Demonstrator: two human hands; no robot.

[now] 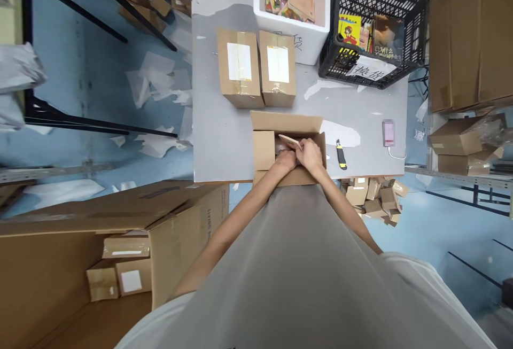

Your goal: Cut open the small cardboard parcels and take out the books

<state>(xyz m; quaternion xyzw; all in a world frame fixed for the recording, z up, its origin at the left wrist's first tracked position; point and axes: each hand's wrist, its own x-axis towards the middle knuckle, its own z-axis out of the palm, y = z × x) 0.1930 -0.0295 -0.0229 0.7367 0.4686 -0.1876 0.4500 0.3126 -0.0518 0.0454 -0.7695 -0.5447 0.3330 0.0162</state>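
An open cardboard box (263, 150) stands at the table's front edge with its flaps spread. Both of my hands reach into it. My right hand (310, 154) is closed on the edge of a thin, flat, light-brown item (289, 141) that tilts up out of the box. Beside it, my left hand (285, 160) is bent down inside the box, and its fingertips are hidden, so I cannot make out what it touches. Right of the box lies a yellow and black utility knife (341, 155).
Two taped boxes (240, 68) (278, 68) stand behind the open box. Farther back are a white foam bin (292, 28) and a black crate (372, 66), both holding books. A phone (388, 133) with a cable lies at right. A large carton (188, 231) stands at left.
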